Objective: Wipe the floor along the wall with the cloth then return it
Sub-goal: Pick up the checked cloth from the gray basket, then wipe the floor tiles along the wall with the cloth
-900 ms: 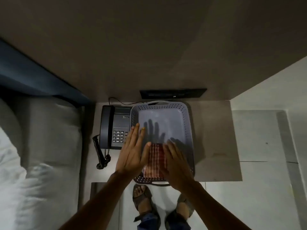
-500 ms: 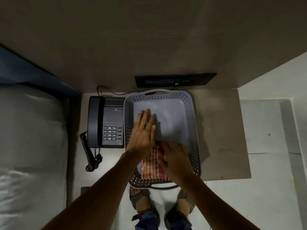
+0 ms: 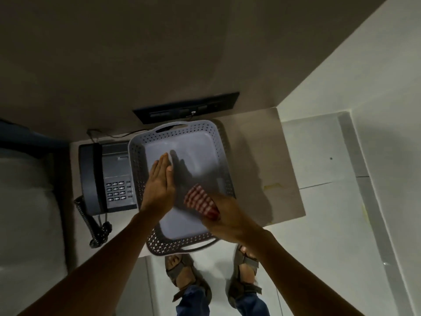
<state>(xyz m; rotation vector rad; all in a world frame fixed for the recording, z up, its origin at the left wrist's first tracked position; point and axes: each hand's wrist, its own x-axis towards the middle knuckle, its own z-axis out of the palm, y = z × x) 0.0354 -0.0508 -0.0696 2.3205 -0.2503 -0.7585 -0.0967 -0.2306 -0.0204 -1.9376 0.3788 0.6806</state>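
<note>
A folded red-and-white checked cloth [image 3: 200,201] is held in my right hand [image 3: 227,217], lifted over the near right part of a grey perforated basket [image 3: 136,156]. The basket sits on a beige bedside table [image 3: 262,156] against the wall. My left hand [image 3: 159,185] hovers flat over the basket's left side, fingers straight and together, holding nothing. The basket's floor is bare where it shows.
A dark desk phone [image 3: 104,176] with a coiled cord lies left of the basket. A black socket panel [image 3: 186,110] is on the wall behind. A bed [image 3: 25,213] fills the left. White floor tiles [image 3: 330,224] stretch right; my sandalled feet [image 3: 186,274] stand below.
My right hand has closed on the cloth and lifted it off the basket floor, toward the right. My left hand has turned edge-on and stayed over the basket.
</note>
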